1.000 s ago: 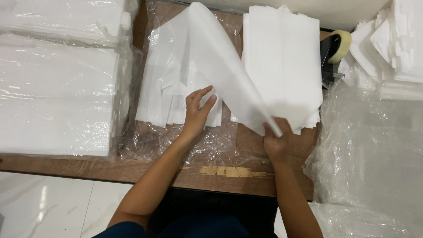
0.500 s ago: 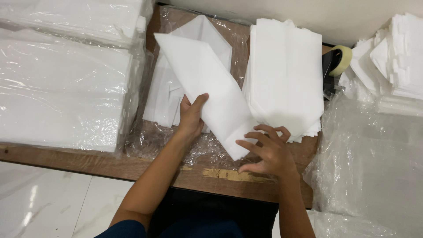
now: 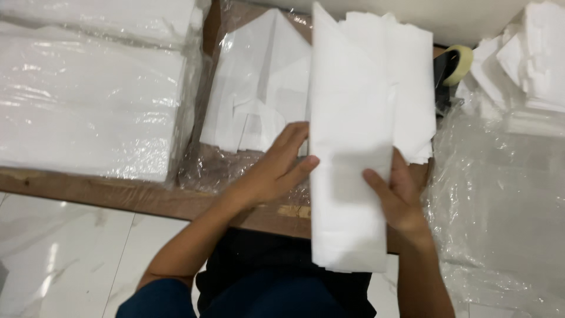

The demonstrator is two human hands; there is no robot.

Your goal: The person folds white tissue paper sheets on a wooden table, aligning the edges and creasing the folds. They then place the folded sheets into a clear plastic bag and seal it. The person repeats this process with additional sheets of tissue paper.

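Note:
I hold a long folded white sheet (image 3: pixel 350 147) upright in front of me, its lower end hanging past the table's front edge. My left hand (image 3: pixel 272 171) grips its left edge with the thumb on top. My right hand (image 3: pixel 397 197) grips its right edge, thumb on the sheet. Behind the sheet lies a stack of folded white sheets (image 3: pixel 409 88). To the left lies a pile of flat unfolded white sheets (image 3: pixel 253 100) on crinkled clear plastic (image 3: pixel 203 171).
Wrapped bundles of white sheets (image 3: pixel 88 100) fill the left of the wooden table (image 3: pixel 118 194). A roll of tape on a dispenser (image 3: pixel 453 65) sits at the right, beside more white stacks (image 3: pixel 529 59) and loose clear plastic (image 3: pixel 500 200). Pale marble floor (image 3: pixel 59 259) lies below.
The sheet, slanted across the table before, now stands straight and lies folded narrow. My right hand has moved from its lower corner to its right edge; my left hand shifted onto its left edge.

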